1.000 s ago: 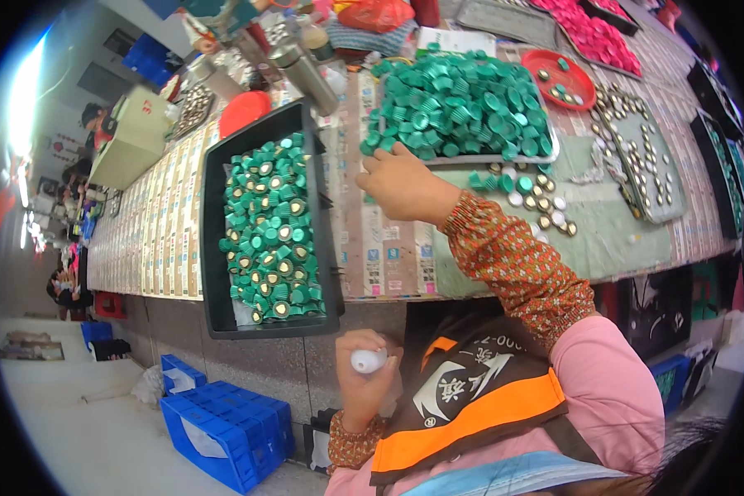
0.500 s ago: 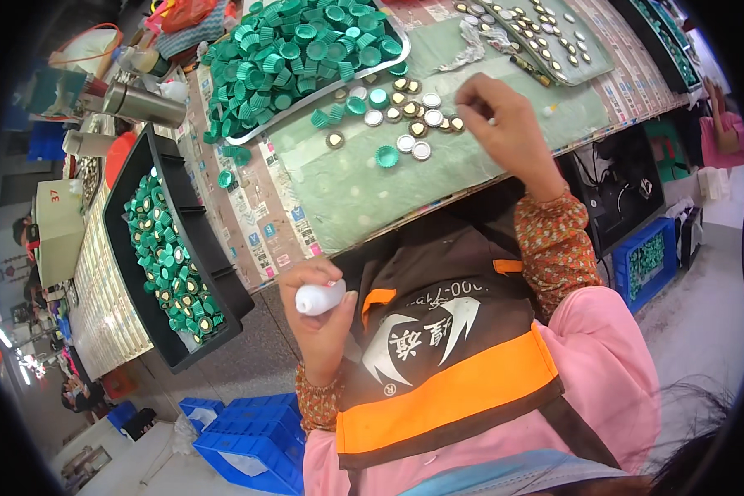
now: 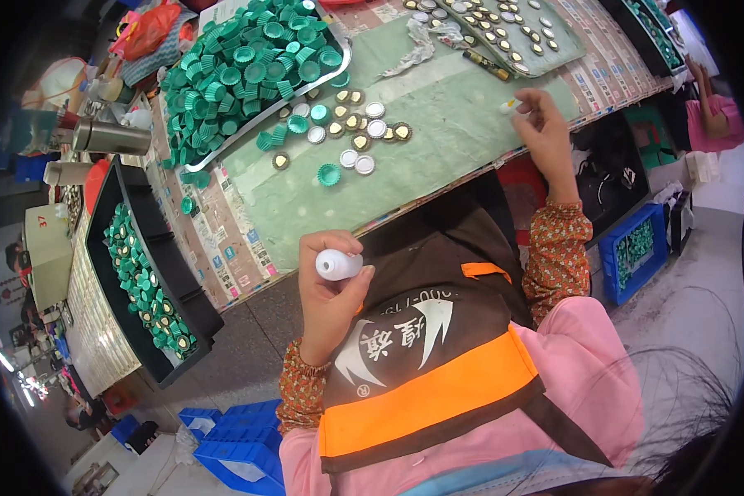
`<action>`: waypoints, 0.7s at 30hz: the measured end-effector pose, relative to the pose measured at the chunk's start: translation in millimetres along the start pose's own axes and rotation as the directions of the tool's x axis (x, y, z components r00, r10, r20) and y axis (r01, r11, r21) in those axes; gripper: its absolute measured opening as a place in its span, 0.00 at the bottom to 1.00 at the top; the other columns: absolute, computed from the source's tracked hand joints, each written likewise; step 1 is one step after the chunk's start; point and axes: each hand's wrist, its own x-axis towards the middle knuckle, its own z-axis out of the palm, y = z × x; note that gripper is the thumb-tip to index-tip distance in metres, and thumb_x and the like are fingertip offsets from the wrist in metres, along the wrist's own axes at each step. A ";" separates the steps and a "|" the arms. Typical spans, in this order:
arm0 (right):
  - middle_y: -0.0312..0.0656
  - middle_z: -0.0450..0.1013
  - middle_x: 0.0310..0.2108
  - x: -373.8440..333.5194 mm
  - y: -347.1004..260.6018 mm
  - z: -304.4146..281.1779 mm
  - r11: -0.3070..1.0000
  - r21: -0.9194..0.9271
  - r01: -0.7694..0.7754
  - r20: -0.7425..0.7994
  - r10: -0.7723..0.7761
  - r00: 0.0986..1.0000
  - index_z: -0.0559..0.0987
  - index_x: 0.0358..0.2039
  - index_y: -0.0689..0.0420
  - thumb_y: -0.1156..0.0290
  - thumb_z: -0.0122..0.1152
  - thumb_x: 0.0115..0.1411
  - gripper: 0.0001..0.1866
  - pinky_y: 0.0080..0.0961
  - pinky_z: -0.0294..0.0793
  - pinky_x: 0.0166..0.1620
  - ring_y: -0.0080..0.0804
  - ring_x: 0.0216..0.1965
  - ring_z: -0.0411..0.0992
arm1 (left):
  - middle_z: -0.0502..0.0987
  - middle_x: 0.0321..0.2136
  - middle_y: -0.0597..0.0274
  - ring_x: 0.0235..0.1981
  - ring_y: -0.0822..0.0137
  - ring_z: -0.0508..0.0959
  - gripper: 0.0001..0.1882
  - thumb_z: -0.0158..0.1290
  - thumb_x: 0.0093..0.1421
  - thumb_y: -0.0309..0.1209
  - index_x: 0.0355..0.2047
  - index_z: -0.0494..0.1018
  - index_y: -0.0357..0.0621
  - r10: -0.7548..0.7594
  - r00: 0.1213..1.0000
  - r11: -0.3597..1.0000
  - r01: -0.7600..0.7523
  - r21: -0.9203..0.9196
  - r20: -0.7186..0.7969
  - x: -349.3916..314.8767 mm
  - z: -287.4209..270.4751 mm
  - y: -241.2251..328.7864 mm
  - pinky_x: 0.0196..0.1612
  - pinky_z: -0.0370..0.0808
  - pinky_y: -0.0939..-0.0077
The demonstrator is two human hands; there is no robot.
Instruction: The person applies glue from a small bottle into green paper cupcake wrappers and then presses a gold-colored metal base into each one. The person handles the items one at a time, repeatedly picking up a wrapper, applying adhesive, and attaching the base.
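My left hand (image 3: pixel 329 289) is closed around a small white plastic bottle (image 3: pixel 339 264), held just off the table's front edge with a round opening at its end facing up toward me. At the right of the green-covered table, my right hand (image 3: pixel 546 136) is curved with thumb and forefinger apart. Their tips are right at a tiny white-and-yellow piece (image 3: pixel 507 107) on the surface; whether they grip it I cannot make out. Between my hands, farther back, lie dark-rimmed discs with cream centres (image 3: pixel 360 142), several white-faced discs (image 3: pixel 364 164) and loose green fluted cups (image 3: pixel 329 174).
A white-rimmed tray (image 3: pixel 345 60) heaped with green cups stands at the back left. Left of it is a black crate (image 3: pixel 176 285) of filled cups. A flat tray (image 3: pixel 566 54) of discs, a marker-like stick (image 3: pixel 488 65) and crumpled plastic (image 3: pixel 417 48) lie at the back right.
My right hand has moved right, from beside the discs to the white-and-yellow piece. My left hand still holds the bottle. My view has shifted a little to the right.
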 end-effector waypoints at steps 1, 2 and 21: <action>0.35 0.72 0.33 -1.5 -3.4 2.0 0.998 -0.059 0.035 0.002 -0.035 0.999 0.79 0.46 0.57 0.75 0.63 0.55 0.16 0.22 0.69 0.36 0.22 0.30 0.66 | 0.69 0.42 0.61 0.47 0.70 0.69 0.23 0.56 0.53 0.11 0.45 0.64 0.46 -0.032 0.999 0.999 0.032 -0.004 0.007 3.4 4.7 0.7 0.53 0.66 0.76; 0.36 0.72 0.34 -1.6 -7.8 2.4 0.991 -0.117 0.071 0.007 -0.071 0.997 0.79 0.46 0.57 0.75 0.63 0.55 0.16 0.24 0.70 0.37 0.24 0.30 0.67 | 0.69 0.42 0.62 0.47 0.70 0.69 0.23 0.56 0.53 0.11 0.45 0.63 0.46 -0.065 0.998 0.998 0.065 -0.008 0.014 7.3 8.5 0.4 0.53 0.66 0.76; 0.34 0.71 0.38 -30.7 -137.2 46.7 0.869 0.468 0.159 0.604 -0.446 0.660 0.80 0.43 0.57 0.77 0.64 0.61 0.09 0.19 0.65 0.36 0.22 0.33 0.65 | 0.69 0.41 0.71 0.44 0.81 0.70 0.22 0.59 0.57 0.18 0.47 0.63 0.48 -0.206 0.969 0.976 0.214 -0.043 0.135 32.9 27.0 -23.4 0.46 0.69 0.83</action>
